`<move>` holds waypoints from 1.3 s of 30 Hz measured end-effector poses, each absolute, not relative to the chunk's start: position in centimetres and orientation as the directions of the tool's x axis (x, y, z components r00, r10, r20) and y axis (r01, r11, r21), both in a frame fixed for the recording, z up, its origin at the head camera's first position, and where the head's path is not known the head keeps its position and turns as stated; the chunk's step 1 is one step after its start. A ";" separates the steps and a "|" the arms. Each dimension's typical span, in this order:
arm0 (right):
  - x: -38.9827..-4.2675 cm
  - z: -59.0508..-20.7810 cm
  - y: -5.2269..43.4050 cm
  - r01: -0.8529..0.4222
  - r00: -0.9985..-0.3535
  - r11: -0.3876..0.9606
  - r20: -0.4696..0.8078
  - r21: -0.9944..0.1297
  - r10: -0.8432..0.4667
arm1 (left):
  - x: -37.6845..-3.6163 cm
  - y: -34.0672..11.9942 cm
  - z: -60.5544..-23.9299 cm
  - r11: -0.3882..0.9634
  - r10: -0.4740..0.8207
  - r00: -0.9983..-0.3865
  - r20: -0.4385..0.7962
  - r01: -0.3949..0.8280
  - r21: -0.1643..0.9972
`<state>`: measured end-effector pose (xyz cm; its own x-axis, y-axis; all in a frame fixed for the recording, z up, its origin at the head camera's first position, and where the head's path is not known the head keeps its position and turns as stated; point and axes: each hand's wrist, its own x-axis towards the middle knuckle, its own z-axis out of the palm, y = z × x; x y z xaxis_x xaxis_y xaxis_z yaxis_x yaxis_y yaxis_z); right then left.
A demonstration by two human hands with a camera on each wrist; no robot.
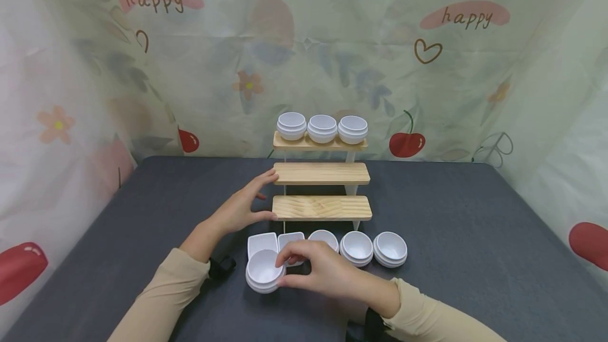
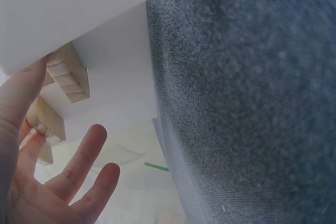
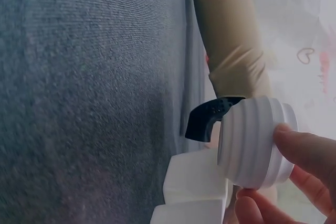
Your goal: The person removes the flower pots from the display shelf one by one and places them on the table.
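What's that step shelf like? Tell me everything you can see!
The step shelf stands upright on the dark tabletop. Its three boards look like pale wood, with grain and rounded corners, and climb like stairs toward the back on whitish side supports. Three round white bowls sit in a row on the top board. The left hand touches its left side, at the lower two boards.

Bowl [image 1: 263, 274]: white, round, ridged, mouth up, pinched by the right hand [image 1: 326, 269]
Shelf [image 1: 322, 208]: three pale wooden tiers, standing upright
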<state>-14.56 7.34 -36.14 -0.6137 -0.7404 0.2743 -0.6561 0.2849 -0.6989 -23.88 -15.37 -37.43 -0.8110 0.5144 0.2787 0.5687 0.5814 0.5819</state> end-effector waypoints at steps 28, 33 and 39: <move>-13.8 -38.0 6.6 -0.662 -0.588 0.318 0.208 -0.678 -0.781 | -23.8 -15.4 -37.5 0.578 0.514 -0.809 0.286 0.573 0.581; -13.9 -38.2 6.4 -0.646 -0.600 0.335 0.185 -0.686 -0.778 | -23.8 -15.4 -37.4 0.594 0.504 -0.823 0.261 0.550 0.586; -13.8 -38.2 6.3 -0.613 -0.618 0.357 0.146 -0.705 -0.773 | -23.9 -15.4 -37.4 0.598 0.500 -0.830 0.247 0.537 0.595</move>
<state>-13.80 6.32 -38.23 -0.6178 -0.7727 0.1458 -0.6125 0.3566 -0.7054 -23.89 -15.36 -37.37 -0.8300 0.5002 0.2469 0.5372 0.5978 0.5951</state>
